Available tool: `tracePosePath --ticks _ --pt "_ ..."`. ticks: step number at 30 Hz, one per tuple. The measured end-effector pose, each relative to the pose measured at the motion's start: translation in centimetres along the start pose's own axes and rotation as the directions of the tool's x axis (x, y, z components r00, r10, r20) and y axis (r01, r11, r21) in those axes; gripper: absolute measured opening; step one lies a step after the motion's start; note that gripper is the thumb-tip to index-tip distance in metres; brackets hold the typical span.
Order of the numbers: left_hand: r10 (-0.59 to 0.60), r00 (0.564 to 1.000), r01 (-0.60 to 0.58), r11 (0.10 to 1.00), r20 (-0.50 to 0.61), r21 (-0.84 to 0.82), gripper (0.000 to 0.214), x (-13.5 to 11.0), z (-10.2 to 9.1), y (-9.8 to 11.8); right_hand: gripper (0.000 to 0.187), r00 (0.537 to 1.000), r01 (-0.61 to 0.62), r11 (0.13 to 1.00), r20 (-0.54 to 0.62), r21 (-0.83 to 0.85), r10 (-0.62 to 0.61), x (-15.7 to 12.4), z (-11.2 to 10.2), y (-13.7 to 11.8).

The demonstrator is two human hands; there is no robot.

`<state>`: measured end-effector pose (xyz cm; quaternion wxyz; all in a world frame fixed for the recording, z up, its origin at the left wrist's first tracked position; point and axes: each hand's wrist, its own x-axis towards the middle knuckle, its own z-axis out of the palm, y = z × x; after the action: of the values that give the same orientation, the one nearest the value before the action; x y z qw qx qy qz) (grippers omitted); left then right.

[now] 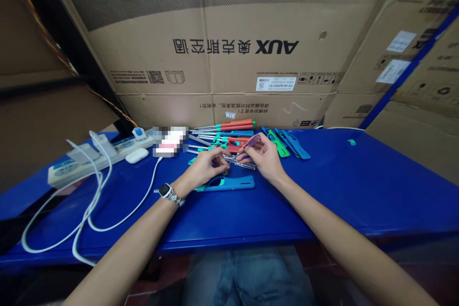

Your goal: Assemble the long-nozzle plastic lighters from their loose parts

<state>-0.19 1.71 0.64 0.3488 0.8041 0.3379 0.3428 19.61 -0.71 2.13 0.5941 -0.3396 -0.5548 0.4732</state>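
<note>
My right hand (264, 157) is closed around a slim tool with a see-through purple handle (253, 141), which looks like a small screwdriver. Its thin shaft points left toward my left hand (205, 168). The fingers of that hand are curled together in a pinch near the shaft's tip; what they hold is too small to make out. Below the fingertips lies a clear-handled slim tool (247, 166). Closer to me, a blue long-nosed lighter (236, 182) rests flat, its nozzle end partly covered by my left hand. Behind both hands are several more lighters, among them a red one (234, 124).
Green and blue lighter bodies (292, 143) lie right of my hands. On the left are a power strip (125, 146), white cables (98, 186), a white earbud case (136, 155) and a blurred-out phone (171, 141). Cardboard (229, 19) walls the back of the blue table (344, 191).
</note>
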Motion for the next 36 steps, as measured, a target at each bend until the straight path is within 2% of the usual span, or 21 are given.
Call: tracePosePath --ticks 9,17,26,28,31,36 --pt "0.009 1.0 -0.008 0.992 -0.008 0.126 0.019 0.0 0.2 0.4 0.032 1.0 0.011 1.0 -0.011 -0.029 -0.011 -0.2 0.1 -0.2" --pt "0.02 0.999 -0.013 0.99 -0.048 0.138 0.016 -0.1 0.2 0.5 0.024 0.998 0.057 0.996 -0.006 -0.069 -0.058 -0.5 0.4 -0.2" --pt "0.054 0.997 -0.05 0.995 -0.05 0.087 0.018 -0.2 1.1 0.7 0.029 0.998 0.064 0.997 -0.024 -0.048 -0.065 -0.2 0.1 0.2" --pt "0.071 0.997 -0.067 0.988 -0.021 0.137 0.021 -0.2 1.0 0.9 0.028 0.995 0.082 0.996 -0.048 -0.04 -0.084 -0.1 -0.1 -0.2" --pt "0.098 0.994 -0.106 0.946 0.041 0.305 0.031 -0.5 0.8 1.9 0.028 0.992 0.096 0.995 -0.078 -0.035 -0.098 0.2 -0.4 -0.8" --pt "0.085 0.966 -0.194 0.867 0.246 0.459 0.04 -1.0 1.0 3.5 0.028 0.987 0.103 0.994 -0.122 -0.03 -0.106 0.5 -1.0 -1.4"
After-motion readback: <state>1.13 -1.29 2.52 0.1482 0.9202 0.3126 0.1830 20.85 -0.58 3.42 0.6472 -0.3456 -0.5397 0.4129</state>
